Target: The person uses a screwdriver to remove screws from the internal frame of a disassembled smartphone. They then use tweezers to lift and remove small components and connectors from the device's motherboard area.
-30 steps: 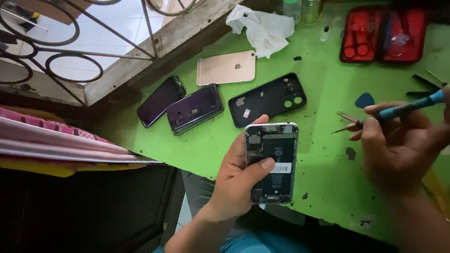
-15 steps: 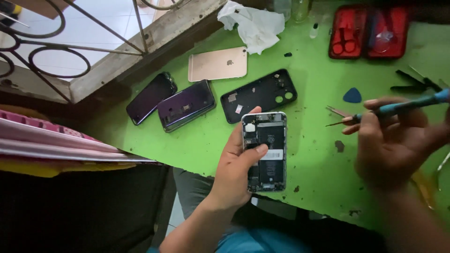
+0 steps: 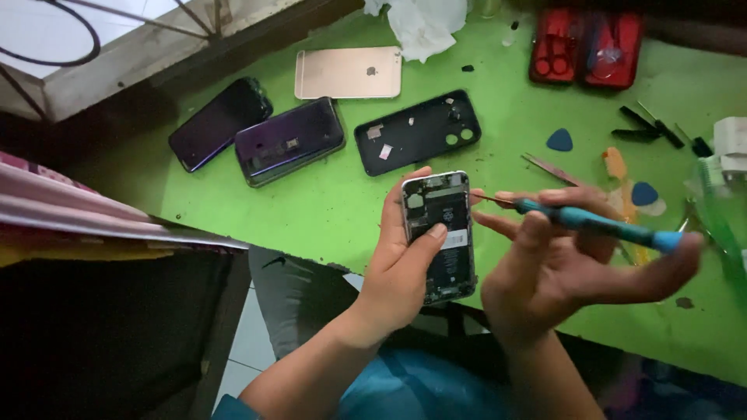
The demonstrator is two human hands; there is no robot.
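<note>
— Holding the opened phone the way you do is a good start: your left hand has its grip clenched round the phone's left edge, thumb laid across the exposed insides, and the phone hangs just above the near edge of the green surface.

— And the tool?

— Your right hand has its grip on the blue-handled screwdriver, pinched between thumb and fingers, with the thin tip just beside the phone's upper right edge. I cannot tell whether the tip touches the phone yet.

— What makes this step go well?

— I would judge three things. Keep your left thumb low on the phone, away from where the tip lands, so you can see the spot. Bring the screwdriver in square to the phone rather than slanted, or the tip may slip. And rest the phone down on the surface if your hand wavers.

— Anything near the phone to mind?

— Beyond the phone lies a black back cover, then two dark phones to its left and a gold phone farther off. To the phone's right lie blue picks and tweezers. A red tool case sits well beyond. Small parts could roll off the near edge.
</note>
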